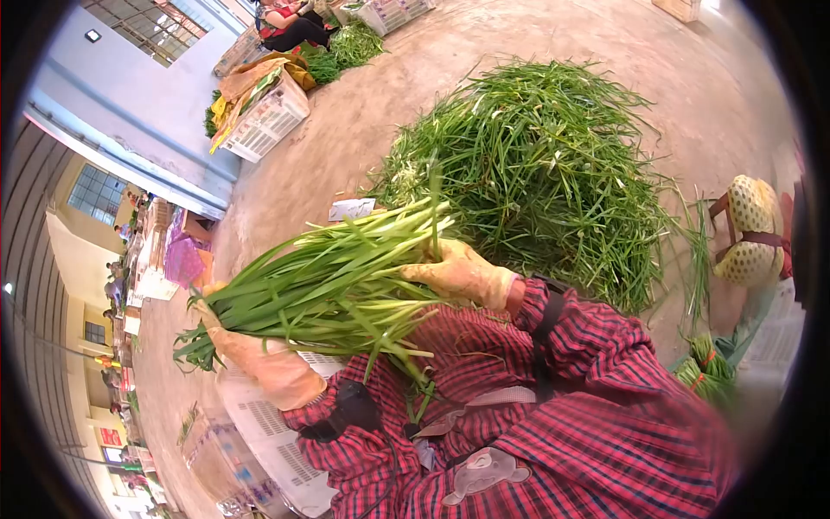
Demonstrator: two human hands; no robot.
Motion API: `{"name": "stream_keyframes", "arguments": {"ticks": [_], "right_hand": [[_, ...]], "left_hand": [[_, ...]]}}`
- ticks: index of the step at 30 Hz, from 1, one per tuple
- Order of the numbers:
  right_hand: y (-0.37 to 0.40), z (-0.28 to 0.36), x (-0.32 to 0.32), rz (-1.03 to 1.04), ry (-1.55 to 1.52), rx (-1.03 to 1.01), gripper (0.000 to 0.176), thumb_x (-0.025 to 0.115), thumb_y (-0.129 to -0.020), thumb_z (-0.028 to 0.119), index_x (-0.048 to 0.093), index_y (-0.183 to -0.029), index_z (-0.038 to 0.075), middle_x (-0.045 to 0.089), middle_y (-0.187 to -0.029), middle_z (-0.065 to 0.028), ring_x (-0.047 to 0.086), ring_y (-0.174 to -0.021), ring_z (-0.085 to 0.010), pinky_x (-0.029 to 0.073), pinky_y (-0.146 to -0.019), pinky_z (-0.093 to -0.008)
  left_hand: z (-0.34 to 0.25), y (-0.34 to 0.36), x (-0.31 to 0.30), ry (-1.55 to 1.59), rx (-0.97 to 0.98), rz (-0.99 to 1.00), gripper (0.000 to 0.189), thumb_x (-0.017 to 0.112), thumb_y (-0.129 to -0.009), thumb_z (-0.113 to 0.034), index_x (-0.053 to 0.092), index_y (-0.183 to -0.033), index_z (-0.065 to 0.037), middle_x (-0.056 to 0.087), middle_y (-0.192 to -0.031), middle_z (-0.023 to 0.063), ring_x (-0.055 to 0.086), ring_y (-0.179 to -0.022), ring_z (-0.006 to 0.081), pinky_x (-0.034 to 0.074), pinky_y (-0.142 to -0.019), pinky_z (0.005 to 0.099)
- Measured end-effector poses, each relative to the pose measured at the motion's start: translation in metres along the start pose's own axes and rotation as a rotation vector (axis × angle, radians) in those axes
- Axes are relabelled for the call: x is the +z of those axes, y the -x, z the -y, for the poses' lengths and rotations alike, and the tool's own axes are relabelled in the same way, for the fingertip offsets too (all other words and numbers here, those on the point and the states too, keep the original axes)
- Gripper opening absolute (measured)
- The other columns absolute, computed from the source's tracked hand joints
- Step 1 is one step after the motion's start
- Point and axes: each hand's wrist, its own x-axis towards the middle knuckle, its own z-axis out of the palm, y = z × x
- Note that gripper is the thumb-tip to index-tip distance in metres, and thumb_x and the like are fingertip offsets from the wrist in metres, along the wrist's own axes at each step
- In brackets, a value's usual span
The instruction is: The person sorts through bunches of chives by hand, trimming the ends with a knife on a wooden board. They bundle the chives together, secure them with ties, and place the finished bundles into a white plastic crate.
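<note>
A thick bunch of long green stalks (320, 281) lies across my lap, its pale ends toward the right. My left hand (259, 359), in a pale orange glove, is wrapped round the leafy end of the bunch from below, with its fingers partly hidden by the leaves. At the pale ends is my right hand (462, 272), in a yellowish glove, its fingers closed on a few stalks; one stalk stands upright by the thumb. Beyond my hands, a large heap of loose green stalks (545, 173) spreads over the floor.
White crates stand beside my lap (285, 450) and at the upper left (268, 117). A padded stool (750, 229) is at the right, above tied green bundles (705, 372). A seated person (290, 26) is at the top, near more greens (354, 43).
</note>
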Motion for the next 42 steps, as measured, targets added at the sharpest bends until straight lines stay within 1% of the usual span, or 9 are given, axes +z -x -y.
{"name": "stream_keyframes", "arguments": {"ticks": [6,12,17,21,26,29,33,36,42], "right_hand": [[-0.015,0.003,0.001,0.055,-0.283,0.031,0.018,0.063,-0.091,0.022,0.065,-0.1,0.007,0.06,-0.079,0.002,0.044,-0.057,-0.0039,0.035,-0.051,-0.0182],[0.017,0.002,-0.017,-0.022,-0.574,-0.05,0.013,0.061,-0.094,0.022,0.061,-0.099,0.009,0.061,-0.083,-0.0007,0.05,-0.062,-0.006,0.039,-0.055,-0.0202],[0.038,-0.018,-0.091,0.314,-0.926,-0.143,0.009,0.062,-0.093,0.017,0.057,-0.094,0.01,0.057,-0.077,0.0004,0.054,-0.065,-0.0107,0.047,-0.061,-0.0242],[0.042,-0.064,-0.135,0.05,1.075,0.273,0.037,0.065,-0.09,0.017,0.06,-0.124,0.004,0.067,-0.107,-0.0042,0.065,-0.098,-0.0185,0.05,-0.089,-0.0325],[0.031,-0.035,-0.091,0.21,0.099,0.157,0.05,0.063,-0.089,0.007,0.047,-0.136,0.003,0.055,-0.13,-0.0096,0.052,-0.12,-0.0203,0.042,-0.102,-0.0347],[0.023,-0.025,-0.038,0.304,-0.37,-0.009,0.043,0.063,-0.092,0.013,0.051,-0.132,0.004,0.061,-0.114,-0.0051,0.058,-0.096,-0.0145,0.049,-0.083,-0.0312],[0.029,-0.016,-0.025,0.259,0.553,-0.812,0.017,0.063,-0.091,0.014,0.064,-0.103,0.002,0.065,-0.098,-0.0062,0.06,-0.091,-0.0154,0.05,-0.079,-0.0291],[0.033,-0.017,-0.046,0.024,-0.108,0.024,0.014,0.063,-0.091,0.016,0.064,-0.099,0.004,0.065,-0.087,-0.0037,0.06,-0.075,-0.0098,0.049,-0.069,-0.0235],[0.025,-0.005,-0.047,-0.222,0.384,-0.545,0.03,0.07,-0.087,0.021,0.064,-0.112,0.006,0.065,-0.108,-0.0063,0.061,-0.099,-0.0189,0.047,-0.088,-0.0308]], "left_hand": [[-0.012,-0.003,0.02,-0.295,-0.019,-0.049,0.052,0.056,-0.095,-0.022,0.037,-0.138,0.001,0.051,-0.128,0.0145,0.054,-0.114,0.0224,0.047,-0.098,0.0355],[-0.012,-0.013,0.026,0.169,-0.325,-0.486,0.028,0.049,-0.099,-0.035,0.054,-0.107,-0.009,0.058,-0.094,0.0043,0.058,-0.088,0.0178,0.051,-0.078,0.0328],[0.021,-0.02,-0.034,0.064,-0.169,-0.199,0.024,0.044,-0.098,-0.022,0.032,-0.077,-0.018,0.034,-0.071,-0.0047,0.032,-0.064,0.0108,0.035,-0.061,0.028],[0.021,-0.022,-0.047,0.534,-0.24,-0.297,0.026,0.04,-0.097,-0.019,0.028,-0.074,-0.019,0.027,-0.065,-0.0073,0.024,-0.061,0.0114,0.025,-0.061,0.0278],[0.025,-0.02,-0.055,0.775,-0.102,0.088,0.019,0.043,-0.095,-0.011,0.037,-0.077,-0.014,0.035,-0.069,-0.0048,0.035,-0.066,0.0118,0.033,-0.065,0.0268],[0.013,-0.019,-0.031,0.848,-0.102,0.106,0.017,0.044,-0.093,-0.011,0.038,-0.078,-0.015,0.032,-0.068,-0.0053,0.033,-0.065,0.0125,0.03,-0.066,0.0261],[0.008,-0.014,-0.026,1.026,-0.097,0.019,0.017,0.047,-0.093,-0.013,0.042,-0.076,-0.017,0.036,-0.067,-0.0071,0.034,-0.066,0.0111,0.03,-0.067,0.0258],[0.013,-0.014,-0.043,1.066,-0.06,0.07,0.017,0.053,-0.091,-0.014,0.046,-0.077,-0.021,0.042,-0.068,-0.011,0.036,-0.067,0.0094,0.031,-0.073,0.0267],[0.031,-0.027,-0.061,1.259,-0.02,0.475,0.021,0.048,-0.095,-0.015,0.049,-0.075,-0.022,0.045,-0.06,-0.0102,0.035,-0.063,0.009,0.029,-0.067,0.0255]]}}
